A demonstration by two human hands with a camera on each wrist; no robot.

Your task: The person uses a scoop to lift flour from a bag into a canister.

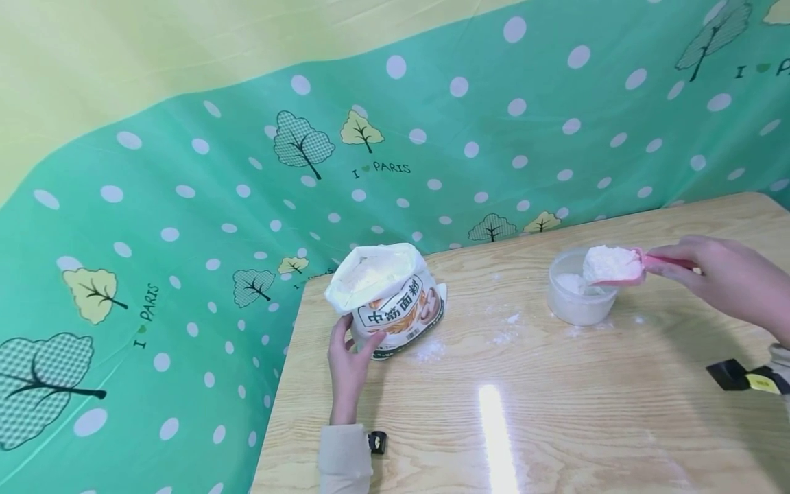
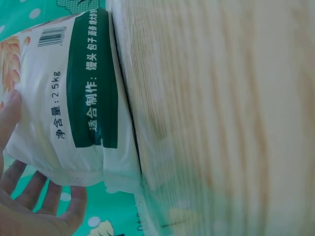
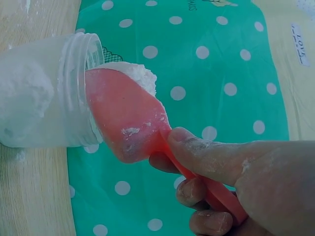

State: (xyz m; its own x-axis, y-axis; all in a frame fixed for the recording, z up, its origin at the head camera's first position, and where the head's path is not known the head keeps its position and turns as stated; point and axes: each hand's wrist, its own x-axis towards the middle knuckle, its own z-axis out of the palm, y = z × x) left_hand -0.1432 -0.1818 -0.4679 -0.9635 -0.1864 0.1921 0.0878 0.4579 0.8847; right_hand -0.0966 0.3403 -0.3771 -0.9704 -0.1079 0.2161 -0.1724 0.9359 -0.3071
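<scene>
My right hand [image 1: 719, 274] grips the handle of a pink scoop [image 3: 123, 113] heaped with white flour [image 1: 611, 262]. The scoop's front reaches over the mouth of a clear plastic jar [image 1: 580, 312], which has some flour inside. In the right wrist view the thumb lies along the handle and the fingers curl round it. At the left, an open white bag of flour [image 1: 395, 309] stands upright on the table. My left hand [image 1: 352, 357] holds its near left side, thumb on the printed front and fingers round the side [image 2: 49, 201].
The wooden table [image 1: 432, 412] has flour spilled [image 1: 428, 350] between the bag and the jar. A green dotted cloth [image 1: 395, 165] hangs behind the table and down its left side. A black strap [image 1: 743, 377] is by the right wrist.
</scene>
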